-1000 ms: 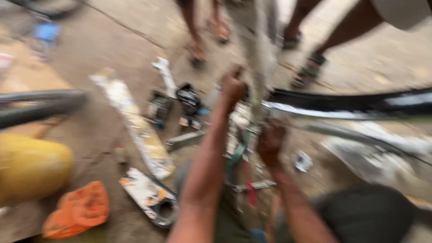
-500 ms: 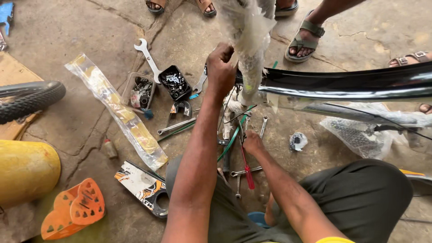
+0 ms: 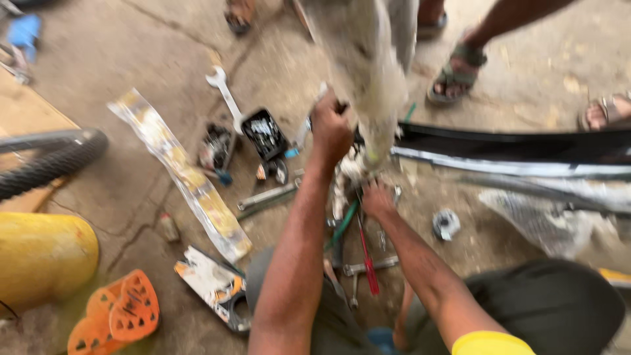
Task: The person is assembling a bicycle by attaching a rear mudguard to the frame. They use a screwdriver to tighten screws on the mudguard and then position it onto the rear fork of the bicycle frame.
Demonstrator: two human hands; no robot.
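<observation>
Head view, wrapped frame part [image 3: 374, 79] between left hand [image 3: 330, 130], right hand [image 3: 377, 199]

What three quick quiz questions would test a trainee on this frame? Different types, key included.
1. True or false: the left hand is closed around a tool.
2. Which lies nearest the right hand? A) red screwdriver B) yellow tank C) tyre
3. What kind of tool lies beside the black tray?

Key: 1 true; 2 A; 3 a silver wrench.
</observation>
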